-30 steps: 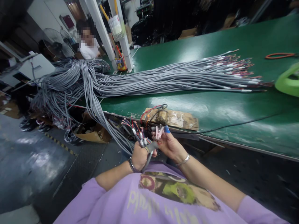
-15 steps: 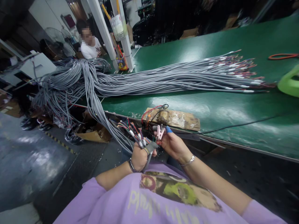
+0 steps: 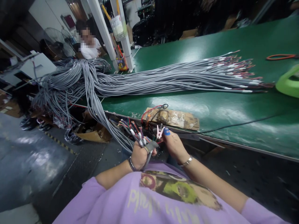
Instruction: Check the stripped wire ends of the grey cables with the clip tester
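Low in the centre of the frame, the left hand (image 3: 139, 155) is raised in a fist, its grip pressed around a bunch of smooth grey cable ends (image 3: 140, 139) whose thin coloured wires fan upward. Just right of it, the right hand (image 3: 174, 145), 1 fingertip capped in blue, pinches a small pink clip (image 3: 160, 131) beside those wires. Behind them a long sheaf of grey cables (image 3: 163, 77) lies across the glossy green desk (image 3: 210, 109).
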`<action>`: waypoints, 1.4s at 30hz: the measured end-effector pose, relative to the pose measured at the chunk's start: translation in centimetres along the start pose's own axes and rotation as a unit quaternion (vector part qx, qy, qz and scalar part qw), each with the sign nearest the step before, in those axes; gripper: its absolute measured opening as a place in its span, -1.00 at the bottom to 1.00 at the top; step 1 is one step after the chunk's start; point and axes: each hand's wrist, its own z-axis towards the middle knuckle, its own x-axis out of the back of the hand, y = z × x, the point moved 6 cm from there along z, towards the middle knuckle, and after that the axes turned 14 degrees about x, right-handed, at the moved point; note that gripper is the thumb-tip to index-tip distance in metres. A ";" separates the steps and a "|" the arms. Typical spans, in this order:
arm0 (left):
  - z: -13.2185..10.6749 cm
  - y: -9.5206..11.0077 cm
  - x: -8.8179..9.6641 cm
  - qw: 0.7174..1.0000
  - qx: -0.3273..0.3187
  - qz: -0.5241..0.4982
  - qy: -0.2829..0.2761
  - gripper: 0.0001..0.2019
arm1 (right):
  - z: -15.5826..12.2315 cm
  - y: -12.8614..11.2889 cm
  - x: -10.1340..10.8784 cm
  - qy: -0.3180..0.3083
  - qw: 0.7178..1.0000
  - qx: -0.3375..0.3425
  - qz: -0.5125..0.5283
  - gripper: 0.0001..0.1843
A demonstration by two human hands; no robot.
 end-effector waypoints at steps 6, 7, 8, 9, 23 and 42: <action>0.7 -0.6 0.0 1.000 -0.008 0.004 -0.003 -0.58 | 0.0 1.8 -1.5 -0.019 0.975 -0.120 0.185 -0.53; 0.7 -0.7 0.0 1.000 -0.009 0.004 -0.002 -0.58 | 0.1 1.8 -1.5 -0.015 0.972 -0.124 0.198 -0.53; 0.7 -0.7 0.0 1.000 -0.010 0.006 0.000 -0.59 | 0.1 1.8 -1.5 -0.008 0.970 -0.126 0.206 -0.53; 0.8 -0.8 0.0 1.000 -0.011 0.007 0.000 -0.59 | 0.2 1.8 -1.5 0.000 0.969 -0.128 0.212 -0.53; 0.7 -0.7 0.2 1.000 -0.014 0.001 0.000 -0.57 | -0.1 2.7 -1.2 0.012 0.966 -0.136 0.218 -0.51; -0.1 -1.0 1.3 0.995 -0.036 0.093 -0.008 -0.56 | -3.1 -0.1 -0.9 -0.139 0.982 -0.127 0.025 -0.55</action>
